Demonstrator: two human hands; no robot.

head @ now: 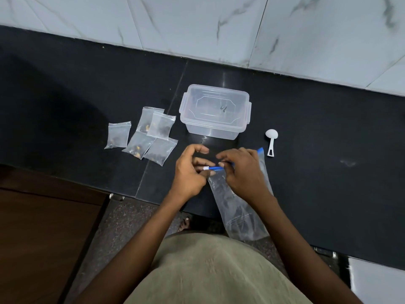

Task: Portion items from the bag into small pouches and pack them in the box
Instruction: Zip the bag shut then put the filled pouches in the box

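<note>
We pinch the bag's [238, 207] blue zip strip with both hands [189, 172] [243, 170] (box [213, 113] straight ahead, lidded).

A dark handwritten squiggle on the box [215, 110] lid is not legible.

Clear bag [238, 213], blue zip strip on top, dark bits inside, lying on the counter edge. Five small clear pouches [143, 136] with dark contents, partly overlapping, left of lidded clear box [215, 111].
</note>
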